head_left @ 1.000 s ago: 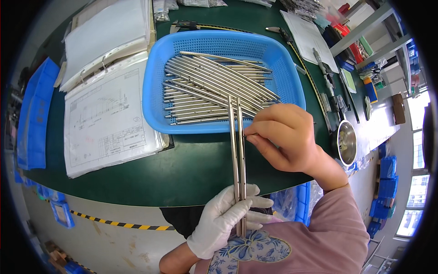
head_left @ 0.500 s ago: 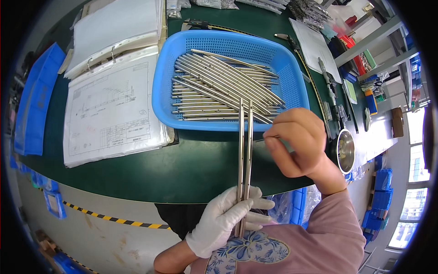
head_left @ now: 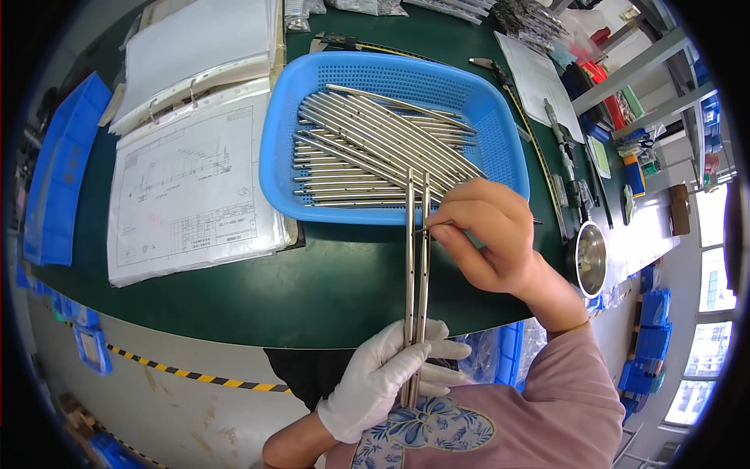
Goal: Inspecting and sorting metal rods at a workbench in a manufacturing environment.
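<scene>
Steel rods [head_left: 416,266] | gripped upright by gloved left hand [head_left: 383,375] | right hand [head_left: 484,242] pinches thin pin [head_left: 437,226] (against rods)

A basket [head_left: 500,148] is sitting on the table [head_left: 234,305], with a pile of metal tubes [head_left: 375,148] lying inside it. An open binder of drawings [head_left: 191,172] is lying just left of the basket, and a small metal bowl [head_left: 591,258] is standing to its right. Two tubes [head_left: 416,266] are standing upright before the basket, between the left hand [head_left: 383,379] below and the right hand [head_left: 484,234] at their right.
</scene>
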